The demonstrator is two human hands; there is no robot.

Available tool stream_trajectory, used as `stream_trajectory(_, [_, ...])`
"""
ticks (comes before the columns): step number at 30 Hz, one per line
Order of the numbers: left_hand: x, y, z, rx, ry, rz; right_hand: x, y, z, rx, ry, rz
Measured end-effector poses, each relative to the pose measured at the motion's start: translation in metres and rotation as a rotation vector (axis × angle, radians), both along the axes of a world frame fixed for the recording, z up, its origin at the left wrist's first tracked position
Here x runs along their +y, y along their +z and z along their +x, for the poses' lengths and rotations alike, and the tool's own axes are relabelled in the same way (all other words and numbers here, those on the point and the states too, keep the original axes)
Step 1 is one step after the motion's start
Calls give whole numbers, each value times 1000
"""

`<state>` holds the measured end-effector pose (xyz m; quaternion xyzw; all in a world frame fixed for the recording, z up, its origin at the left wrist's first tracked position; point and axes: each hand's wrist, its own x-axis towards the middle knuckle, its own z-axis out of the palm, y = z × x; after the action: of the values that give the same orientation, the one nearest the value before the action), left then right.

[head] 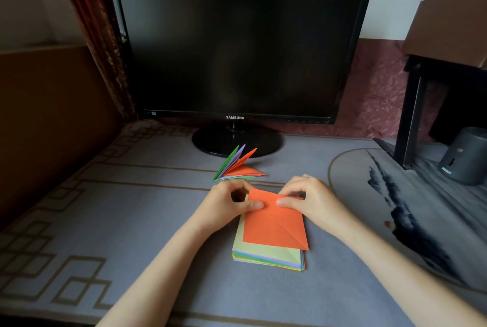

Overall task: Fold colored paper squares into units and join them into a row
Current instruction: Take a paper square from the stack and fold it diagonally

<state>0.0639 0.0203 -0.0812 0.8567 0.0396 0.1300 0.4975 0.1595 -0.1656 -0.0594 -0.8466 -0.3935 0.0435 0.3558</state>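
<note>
An orange paper square (275, 224) with a diagonal crease lies on top of a stack of colored paper squares (266, 257) in the middle of the desk. My left hand (229, 204) pinches its upper left edge, thumb on top. My right hand (308, 199) pinches its upper right edge the same way. Just beyond the hands rests a fanned cluster of folded units (238, 166) in green, purple and orange, their points sticking up toward the monitor.
A black monitor (237, 44) on a round base (237, 140) stands behind the work. The desk has a grey patterned mat (118, 208). A round grey pad (395, 208) and a dark cylinder (465, 155) sit right, under a black stand (411, 118).
</note>
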Motion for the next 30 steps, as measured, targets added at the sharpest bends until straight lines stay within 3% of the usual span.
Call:
stream_trajectory(4, [-3, 3, -2, -10, -1, -46, -5, 1, 1, -79, -53, 107])
stream_trajectory(8, [-5, 7, -1, -69, 49, -147, -4, 9, 2, 233, -35, 331])
stream_trajectory(14, [-9, 17, -6, -116, 27, -335, 0, 16, -6, 358, -62, 470])
stream_trajectory(19, [-6, 16, -5, -121, 83, -410, -6, 13, -5, 113, 34, 487])
stream_trajectory(25, [-4, 16, -4, -84, 114, -424, -7, 8, 0, -104, 270, 75])
stream_trajectory(30, [-5, 18, -6, -51, 81, -490, 2, 10, 0, -30, 214, 244])
